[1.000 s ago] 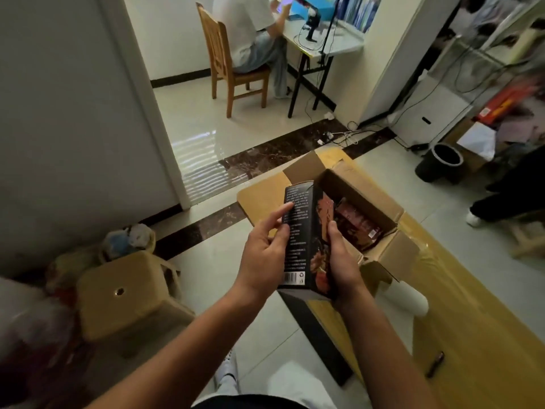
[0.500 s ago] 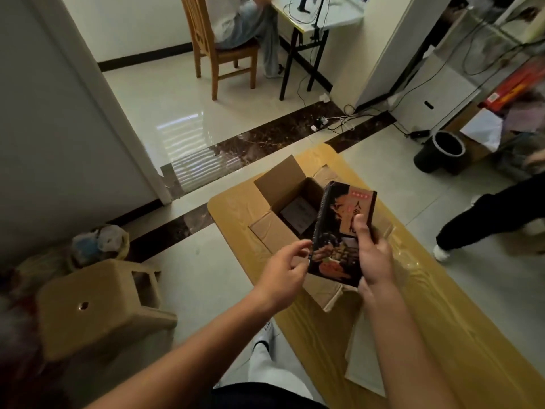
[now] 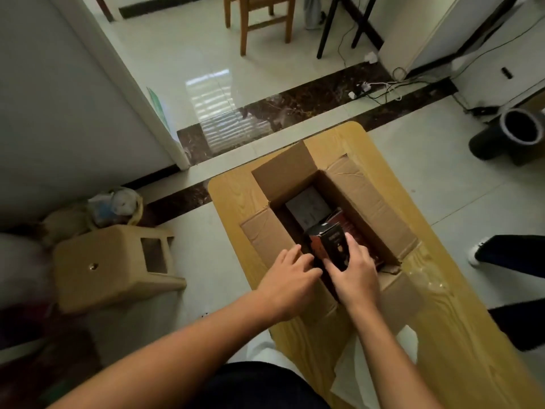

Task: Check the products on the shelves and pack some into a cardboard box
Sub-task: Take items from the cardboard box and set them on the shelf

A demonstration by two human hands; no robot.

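- The right hand (image 3: 355, 276) has its fingers curled over the upper end of a dark product box (image 3: 331, 246), with the thumb on the near face, and grips it.
- The left hand (image 3: 290, 274) lies just beside it. Its fingers are nearly straight, with the tips touching the left side of the same pack, and it holds nothing.
- The dark product box stands on end, slightly tilted, inside the cardboard box (image 3: 368, 199) at its near end.
- Farther in lie a white-faced pack (image 3: 308, 206) and some reddish packs (image 3: 352, 227).
- The cardboard box has its flaps spread open. It sits at the far end of the wooden table (image 3: 460, 335), close to the left edge.
- A white sheet (image 3: 374, 367) lies by the table's near left edge.
- On the floor a tan plastic stool (image 3: 112, 267) stands left of the table, and a black bin (image 3: 510, 137) stands to the far right.
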